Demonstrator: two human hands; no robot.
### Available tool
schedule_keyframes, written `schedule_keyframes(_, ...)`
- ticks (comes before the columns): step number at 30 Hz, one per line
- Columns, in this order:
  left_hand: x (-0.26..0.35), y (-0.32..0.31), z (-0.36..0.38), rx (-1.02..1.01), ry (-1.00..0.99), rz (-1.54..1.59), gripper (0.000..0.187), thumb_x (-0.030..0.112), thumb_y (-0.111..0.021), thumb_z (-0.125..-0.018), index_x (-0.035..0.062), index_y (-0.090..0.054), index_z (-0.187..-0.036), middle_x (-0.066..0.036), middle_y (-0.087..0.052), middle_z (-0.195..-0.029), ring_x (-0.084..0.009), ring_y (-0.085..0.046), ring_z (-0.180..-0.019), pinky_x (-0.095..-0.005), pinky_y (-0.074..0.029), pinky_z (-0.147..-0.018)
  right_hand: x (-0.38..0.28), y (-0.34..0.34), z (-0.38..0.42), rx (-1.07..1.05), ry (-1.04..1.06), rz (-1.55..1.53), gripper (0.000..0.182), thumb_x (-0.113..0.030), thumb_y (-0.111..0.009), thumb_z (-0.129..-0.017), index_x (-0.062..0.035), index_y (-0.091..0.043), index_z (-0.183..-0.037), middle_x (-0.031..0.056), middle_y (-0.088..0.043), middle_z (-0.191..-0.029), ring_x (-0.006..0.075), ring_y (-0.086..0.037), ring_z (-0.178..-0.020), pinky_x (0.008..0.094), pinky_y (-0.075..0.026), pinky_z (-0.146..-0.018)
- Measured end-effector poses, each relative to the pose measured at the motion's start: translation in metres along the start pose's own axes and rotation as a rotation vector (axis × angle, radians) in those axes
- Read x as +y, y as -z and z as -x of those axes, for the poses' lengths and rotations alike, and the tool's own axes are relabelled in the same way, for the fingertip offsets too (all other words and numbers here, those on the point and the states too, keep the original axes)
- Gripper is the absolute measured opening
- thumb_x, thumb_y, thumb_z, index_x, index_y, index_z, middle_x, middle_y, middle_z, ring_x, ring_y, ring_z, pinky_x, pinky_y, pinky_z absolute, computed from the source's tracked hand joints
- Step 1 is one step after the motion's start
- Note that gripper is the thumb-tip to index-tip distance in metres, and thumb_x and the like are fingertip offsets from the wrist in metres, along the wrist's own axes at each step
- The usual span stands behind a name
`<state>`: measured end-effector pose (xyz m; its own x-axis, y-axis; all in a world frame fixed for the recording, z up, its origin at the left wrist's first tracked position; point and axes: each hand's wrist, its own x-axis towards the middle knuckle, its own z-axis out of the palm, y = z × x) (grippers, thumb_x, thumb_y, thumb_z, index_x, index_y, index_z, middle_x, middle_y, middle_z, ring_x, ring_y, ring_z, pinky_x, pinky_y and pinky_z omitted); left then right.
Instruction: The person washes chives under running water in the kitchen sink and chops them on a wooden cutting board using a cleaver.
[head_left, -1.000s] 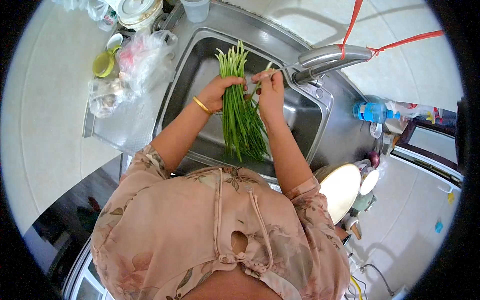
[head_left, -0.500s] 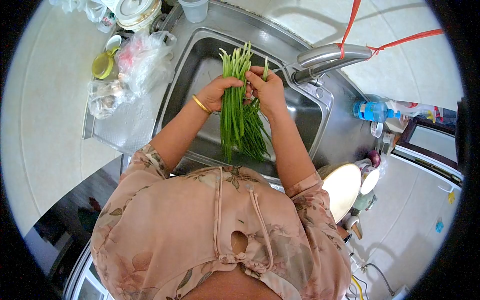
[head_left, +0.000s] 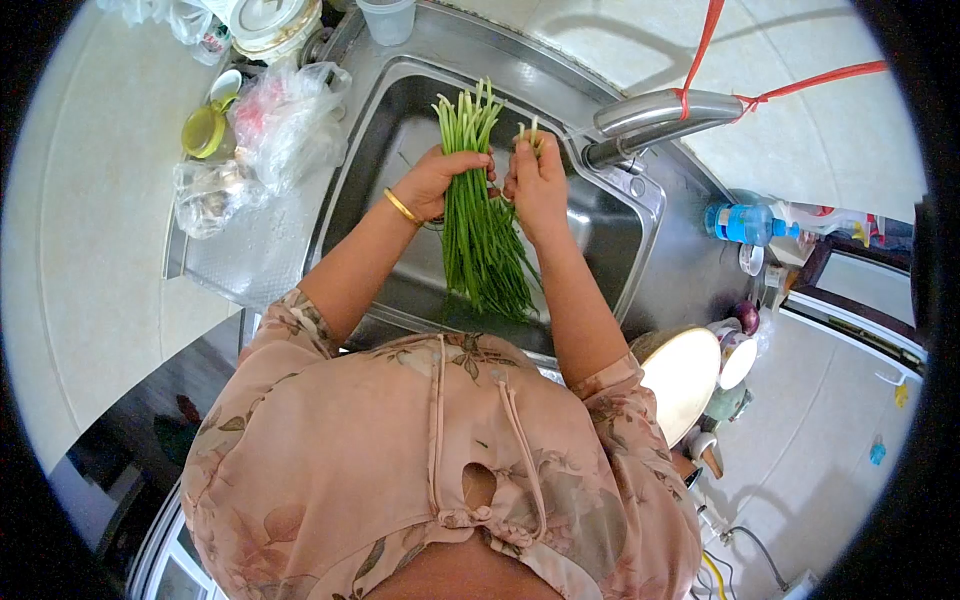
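Over the sink [head_left: 345, 205], my left hand [head_left: 436, 183] is wrapped round a thick bunch of garlic chives [head_left: 470, 225]. Their pale cut ends point up toward the back of the sink and the dark green leaves hang toward me. Just right of the bunch, my right hand [head_left: 538, 185] is closed on a few chive stalks [head_left: 534, 127], whose pale tips stick out above the fingers. The lower part of those stalks is hidden behind the hand. A gold bangle [head_left: 403, 206] circles my left wrist.
A steel faucet [head_left: 660, 115] tied with red cord [head_left: 800, 80] reaches in from the right. Plastic bags [head_left: 295, 130] and a yellow-lidded jar [head_left: 205, 132] stand left of the sink, a clear tub [head_left: 388, 20] behind it. A blue bottle [head_left: 745, 223] and round board [head_left: 685, 380] are at right.
My right hand has moved slightly up and away from the bunch, with more pale stalk tips showing in its fingers. The left hand keeps its hold, and the bunch has shifted slightly.
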<state>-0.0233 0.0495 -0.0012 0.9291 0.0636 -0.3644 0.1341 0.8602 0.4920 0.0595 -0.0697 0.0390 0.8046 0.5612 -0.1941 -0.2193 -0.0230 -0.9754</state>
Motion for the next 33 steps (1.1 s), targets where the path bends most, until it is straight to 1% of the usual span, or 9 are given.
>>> schedule_keyframes(3,0.004,-0.012,0.004,0.086,-0.039,-0.084,0.023,0.006,-0.061,-0.075,0.0038,-0.054,-0.096,-0.005,-0.057,-0.079,-0.0170,-0.058,-0.071,-0.0324,-0.051,-0.061,-0.018,-0.011,0.005,0.029,-0.030,0.197,0.017,-0.018,-0.061,-0.081,-0.0046,-0.050,-0.084,0.0020,-0.052,-0.065,0.0098,-0.048,-0.052,0.0235,-0.041,-0.049)
schedule_keyframes(6,0.003,-0.015,0.005,0.113,-0.081,-0.173,0.024,0.003,-0.062,-0.073,0.0031,-0.053,-0.096,-0.005,-0.057,-0.079,-0.0167,-0.058,-0.070,-0.0307,-0.050,-0.059,-0.006,-0.014,-0.004,0.132,0.055,0.186,0.016,-0.016,-0.063,-0.080,-0.0046,-0.052,-0.084,-0.0022,-0.049,-0.063,0.0038,-0.038,-0.046,0.0194,-0.029,-0.040)
schedule_keyframes(12,0.001,-0.013,0.007,0.124,-0.063,-0.187,0.024,0.006,-0.063,-0.074,0.0023,-0.053,-0.096,-0.007,-0.058,-0.078,-0.0174,-0.059,-0.068,-0.0322,-0.050,-0.059,-0.007,-0.008,-0.012,0.173,0.108,0.143,0.013,-0.015,-0.061,-0.082,-0.0058,-0.053,-0.086,-0.0020,-0.050,-0.063,0.0045,-0.039,-0.047,0.0185,-0.029,-0.041)
schedule_keyframes(15,0.005,-0.005,0.005,0.015,0.036,0.042,0.023,0.010,-0.063,-0.075,0.0025,-0.054,-0.095,-0.008,-0.059,-0.079,-0.0179,-0.059,-0.069,-0.0329,-0.051,-0.060,-0.029,-0.011,-0.001,0.129,0.018,-0.046,0.011,-0.015,-0.055,-0.084,-0.0049,-0.051,-0.085,0.0014,-0.056,-0.069,0.0096,-0.048,-0.059,0.0241,-0.040,-0.056)
schedule_keyframes(21,0.005,0.000,0.003,0.018,-0.008,0.015,0.020,0.016,-0.059,-0.079,0.0036,-0.056,-0.095,-0.004,-0.061,-0.082,-0.0158,-0.060,-0.073,-0.0302,-0.051,-0.066,-0.032,0.014,0.011,-0.246,-0.156,0.445,0.011,-0.017,-0.050,-0.087,-0.0064,-0.051,-0.086,-0.0006,-0.050,-0.063,0.0075,-0.045,-0.055,0.0218,-0.035,-0.051)
schedule_keyframes(24,0.007,0.003,0.000,-0.047,-0.030,0.021,0.021,0.015,-0.060,-0.078,0.0035,-0.056,-0.095,-0.004,-0.060,-0.081,-0.0154,-0.059,-0.072,-0.0303,-0.051,-0.066,-0.029,0.026,0.016,-0.314,-0.158,0.493,0.011,-0.019,-0.049,-0.088,-0.0078,-0.051,-0.085,-0.0010,-0.049,-0.062,0.0054,-0.043,-0.054,0.0199,-0.033,-0.049)
schedule_keyframes(28,0.016,0.008,0.005,0.137,-0.086,-0.120,0.020,0.012,-0.062,-0.076,0.0034,-0.055,-0.093,-0.006,-0.059,-0.077,-0.0163,-0.059,-0.068,-0.0307,-0.051,-0.061,-0.065,0.039,0.023,0.006,-0.159,0.283,0.011,-0.020,-0.052,-0.086,-0.0092,-0.054,-0.086,-0.0025,-0.050,-0.062,0.0048,-0.040,-0.050,0.0193,-0.031,-0.045)
schedule_keyframes(31,0.020,0.021,0.007,0.236,-0.067,-0.253,0.017,0.012,-0.061,-0.077,0.0039,-0.055,-0.091,-0.005,-0.059,-0.078,-0.0160,-0.059,-0.068,-0.0301,-0.050,-0.061,-0.074,0.052,0.025,-0.047,-0.167,0.157,0.010,-0.020,-0.053,-0.086,-0.0102,-0.054,-0.088,-0.0011,-0.051,-0.065,0.0050,-0.041,-0.054,0.0184,-0.029,-0.045)
schedule_keyframes(33,0.016,0.014,0.007,0.148,-0.051,-0.179,0.017,0.010,-0.062,-0.076,0.0023,-0.055,-0.089,-0.006,-0.059,-0.075,-0.0161,-0.058,-0.065,-0.0288,-0.050,-0.058,-0.068,0.052,0.023,-0.130,-0.236,0.089,0.010,-0.019,-0.054,-0.086,-0.0092,-0.054,-0.088,0.0000,-0.052,-0.065,0.0051,-0.040,-0.053,0.0184,-0.028,-0.045)
